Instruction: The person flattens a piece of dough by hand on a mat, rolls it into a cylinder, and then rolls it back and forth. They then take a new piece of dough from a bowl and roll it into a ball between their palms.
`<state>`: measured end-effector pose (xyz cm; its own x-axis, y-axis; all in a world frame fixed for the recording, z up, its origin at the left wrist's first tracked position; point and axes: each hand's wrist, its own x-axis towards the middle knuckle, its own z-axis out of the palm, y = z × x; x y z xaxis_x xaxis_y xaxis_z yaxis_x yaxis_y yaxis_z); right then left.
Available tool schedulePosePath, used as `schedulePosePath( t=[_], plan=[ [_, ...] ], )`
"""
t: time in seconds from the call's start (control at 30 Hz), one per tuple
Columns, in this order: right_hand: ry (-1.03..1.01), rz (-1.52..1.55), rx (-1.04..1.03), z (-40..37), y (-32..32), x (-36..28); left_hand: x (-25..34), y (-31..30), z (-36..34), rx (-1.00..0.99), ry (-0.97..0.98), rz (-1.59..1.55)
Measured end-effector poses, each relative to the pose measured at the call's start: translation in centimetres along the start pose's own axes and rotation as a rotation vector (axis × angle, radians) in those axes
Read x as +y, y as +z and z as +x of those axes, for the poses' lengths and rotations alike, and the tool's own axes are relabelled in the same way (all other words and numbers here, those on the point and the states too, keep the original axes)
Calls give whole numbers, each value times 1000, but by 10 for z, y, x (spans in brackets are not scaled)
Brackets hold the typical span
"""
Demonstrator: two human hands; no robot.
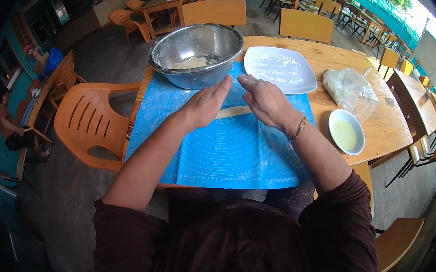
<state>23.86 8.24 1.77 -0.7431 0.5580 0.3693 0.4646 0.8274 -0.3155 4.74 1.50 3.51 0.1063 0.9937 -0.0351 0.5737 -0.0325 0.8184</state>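
Over the blue pastry mat (pixel 216 156), my left hand (pixel 209 101) and my right hand (pixel 268 100) are raised with palms turned toward each other and a gap between them. The fingers of both are stretched out straight, and neither holds anything. A pale strip of rolled dough (pixel 234 112) lies on the mat just below and between them, its right end hidden by my right hand. Beyond my left hand stands a steel mixing bowl (pixel 197 77) with a lump of dough (pixel 189 63) inside. A white square plate (pixel 281 69) dusted with flour is past my right hand.
A small white bowl (pixel 346 131) of pale yellow liquid sits on the wooden table's right side, near a clear plastic bag (pixel 350 89) with white contents. An orange chair (pixel 94 122) is at the left. A person (pixel 14 118) is at the far left; more tables and chairs stand behind.
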Motion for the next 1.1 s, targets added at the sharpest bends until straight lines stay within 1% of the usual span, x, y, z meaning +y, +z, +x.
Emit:
schedulePosePath(
  t=[0.03,0.07,0.1,0.13,0.2,0.23,0.27,0.3,0.33,0.37,0.4,0.43,0.47,0.53,0.6,0.63,0.67,0.7,0.73,0.77,0.83,0.87,0.9,0.93,0.97,1.0,1.07,1.1],
  plan=[
    [17,22,-21,5,-1,2,-1,1,4,-2,1,-1],
    [34,43,-40,8,-1,2,-3,4,9,28,-2,-68],
    [13,38,-111,8,5,-1,-3,6,12,57,-3,-134],
    [17,35,-107,6,15,-4,-1,10,11,54,1,-133],
    [68,-60,-263,-4,37,-15,-1,21,-1,-39,-124,38],
    [70,-123,-257,-16,39,-21,-16,26,-7,-62,34,297],
    [67,-120,-263,-29,40,-25,-27,34,-13,-59,63,425],
    [-14,-174,-204,-43,39,-28,-31,41,-22,-56,93,553],
    [-94,-228,-144,-56,38,-32,-26,44,-39,-65,155,596],
    [-92,-226,-145,-70,35,-39,-18,46,-56,-75,220,640],
    [-132,-260,-154,-84,30,-48,-20,52,-69,-79,220,639],
    [-172,-295,-162,-90,27,-52,-23,57,-82,-52,311,717],
    [-171,-293,-165,-90,27,-52,-26,60,-89,-24,401,794],
    [-159,-254,-153,-90,28,-54,-32,63,-86,-31,393,794],
    [-160,-269,-128,-74,40,-37,-44,58,-60,4,349,777],
    [-124,-290,-149,-62,44,-30,-41,52,-46,12,285,751],
    [-87,-311,-170,-49,44,-24,-41,45,-31,16,288,755],
    [-89,-313,-165,-34,42,-22,-43,39,-17,14,223,723],
    [-5,-280,-245,-19,40,-21,-43,35,-9,11,158,689],
    [79,-246,-325,-12,39,-21,-44,33,-5,11,158,692],
    [70,-240,-303,-16,41,-22,-43,32,-2,-5,86,659],
    [60,-234,-283,-20,43,-23,-44,34,-7,-6,83,656],
    [61,-233,-288,-29,43,-25,-39,37,-17,-41,93,745],
    [-27,-257,-232,-44,41,-27,-34,40,-30,-77,103,833],
    [-116,-281,-175,-58,38,-31,-30,43,-44,-69,168,831],
    [-114,-279,-179,-71,32,-39,-30,49,-58,-71,166,828],
    [-169,-282,-196,-90,21,-53,-30,60,-82,-4,336,878],
    [-166,-280,-199,-90,21,-53,-26,61,-87,-14,344,867]
  ],
)
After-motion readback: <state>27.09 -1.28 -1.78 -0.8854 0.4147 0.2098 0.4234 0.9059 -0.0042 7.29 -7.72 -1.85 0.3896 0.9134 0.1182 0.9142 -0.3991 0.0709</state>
